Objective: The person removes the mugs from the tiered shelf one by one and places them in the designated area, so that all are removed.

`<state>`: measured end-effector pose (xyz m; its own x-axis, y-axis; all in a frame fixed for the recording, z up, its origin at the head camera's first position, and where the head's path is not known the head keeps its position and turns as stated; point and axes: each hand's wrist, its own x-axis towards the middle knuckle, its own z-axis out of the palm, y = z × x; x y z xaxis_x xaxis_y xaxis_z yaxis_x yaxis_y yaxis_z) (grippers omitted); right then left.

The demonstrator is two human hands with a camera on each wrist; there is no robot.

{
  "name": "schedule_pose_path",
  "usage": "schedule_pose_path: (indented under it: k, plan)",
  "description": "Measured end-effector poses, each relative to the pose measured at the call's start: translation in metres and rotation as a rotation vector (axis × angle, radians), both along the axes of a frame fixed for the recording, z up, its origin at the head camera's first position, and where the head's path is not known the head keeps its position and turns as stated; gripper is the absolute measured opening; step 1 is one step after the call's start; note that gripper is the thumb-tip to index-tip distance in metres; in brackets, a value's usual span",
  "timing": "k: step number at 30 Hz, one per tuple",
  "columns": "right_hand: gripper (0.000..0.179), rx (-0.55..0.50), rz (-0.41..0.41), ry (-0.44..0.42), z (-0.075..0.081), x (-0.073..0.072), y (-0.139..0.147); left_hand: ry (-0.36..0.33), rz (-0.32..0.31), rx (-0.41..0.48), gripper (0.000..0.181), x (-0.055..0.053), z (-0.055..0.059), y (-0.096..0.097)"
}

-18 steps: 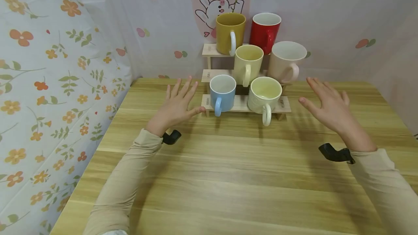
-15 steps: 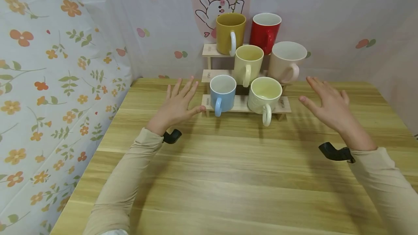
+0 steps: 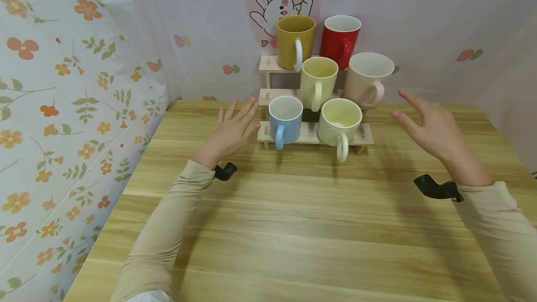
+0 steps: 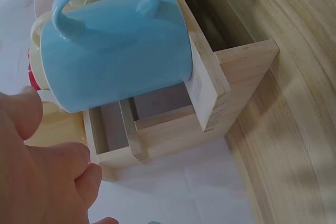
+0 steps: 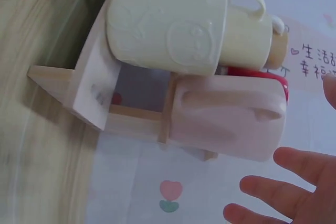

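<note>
A three-step wooden rack (image 3: 310,133) holds several mugs. On its lowest step are a light blue mug (image 3: 285,122) and a cream mug with a raised pattern (image 3: 339,122). The middle step bears a pale yellow mug (image 3: 318,80) and a pale pink mug (image 3: 364,83); at the top stand a mustard mug (image 3: 291,43) and a red mug (image 3: 339,43). My left hand (image 3: 230,135), fingers spread, hovers left of the blue mug and holds nothing. Right of the rack, my right hand (image 3: 438,132) is apart from the pink mug, fingers extended, also holding nothing.
The rack stands at the back of a wood-grain table (image 3: 293,227). Behind it hangs a pale printed cloth (image 3: 201,27), and a flowered cloth (image 3: 79,106) covers the left side. Black wrist mounts (image 3: 438,188) sit under both wrists.
My left hand has shifted slightly right, its thumb drawn closer to the fingers. The right hand has moved a little right and turned. The mugs and rack stay in place.
</note>
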<state>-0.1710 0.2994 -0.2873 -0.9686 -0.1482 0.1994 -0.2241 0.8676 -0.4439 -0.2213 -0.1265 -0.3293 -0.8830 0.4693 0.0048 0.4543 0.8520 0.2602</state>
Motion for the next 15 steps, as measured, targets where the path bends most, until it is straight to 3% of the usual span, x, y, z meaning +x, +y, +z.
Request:
schedule_pose_path:
  k: [15]
  plan:
    - [0.058, -0.015, -0.036, 0.013, 0.022, -0.003, -0.006, -0.045, 0.013, -0.007, 0.06, -0.014, -0.002, 0.01]
